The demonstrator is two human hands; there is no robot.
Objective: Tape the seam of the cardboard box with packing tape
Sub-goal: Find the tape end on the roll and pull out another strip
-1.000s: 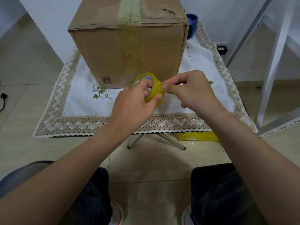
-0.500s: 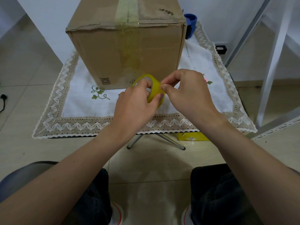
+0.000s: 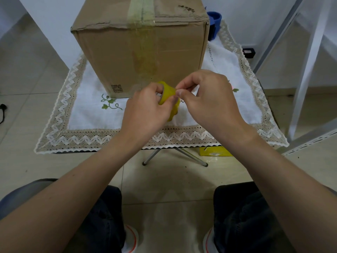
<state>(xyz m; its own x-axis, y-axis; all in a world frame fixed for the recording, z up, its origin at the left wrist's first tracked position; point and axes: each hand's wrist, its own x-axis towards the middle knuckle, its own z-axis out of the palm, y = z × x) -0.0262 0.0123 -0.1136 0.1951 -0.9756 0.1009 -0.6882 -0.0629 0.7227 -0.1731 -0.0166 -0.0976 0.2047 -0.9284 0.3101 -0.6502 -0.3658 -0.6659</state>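
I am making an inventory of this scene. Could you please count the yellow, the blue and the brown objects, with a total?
Yellow: 2, the tape roll in the left hand and the flat package on the floor under the table.
Blue: 1, the container behind the box.
Brown: 1, the cardboard box.
Total: 4

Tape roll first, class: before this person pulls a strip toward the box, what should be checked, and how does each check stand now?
1. Left hand grips the tape roll: ok.
2. Right hand fingertips pinch at the roll's edge: ok.
3. Free tape end actually lifted: cannot tell, too small to see.
4. Cardboard box stands upright on the tablecloth, close behind the hands: ok.
5. Top seam visible; yellowish tape already runs along it and down the front.
6. New strip on the box: not ok, none pulled out yet.
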